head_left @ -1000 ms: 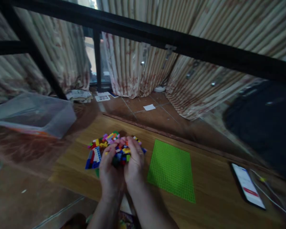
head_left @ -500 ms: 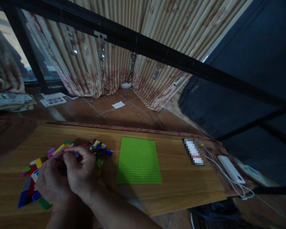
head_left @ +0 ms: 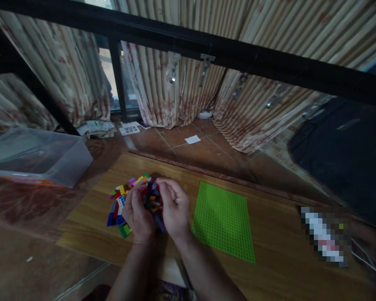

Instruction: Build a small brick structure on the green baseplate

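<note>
**Hands cupped over bricks at the board's left end**

Left of centre in the frame, both hands sit over a heap of bricks (head_left: 128, 198) on a wooden board (head_left: 278, 251). Left hand (head_left: 139, 213) and right hand (head_left: 174, 209) curl inward toward each other, fingers bent and closed on bricks from the heap; which pieces each grips I cannot tell. Loose bricks spill out to the left of the hands, close to the board's left edge, and a green one lies just by its near edge. Right of the right hand, a green baseplate (head_left: 223, 221) lies flat, with a narrow strip of bare wood between them. Beyond the baseplate the board runs bare toward a blurred phone (head_left: 324, 238) at lower right. At the left of the frame, off the board, stands a clear bin (head_left: 37, 156).
</note>
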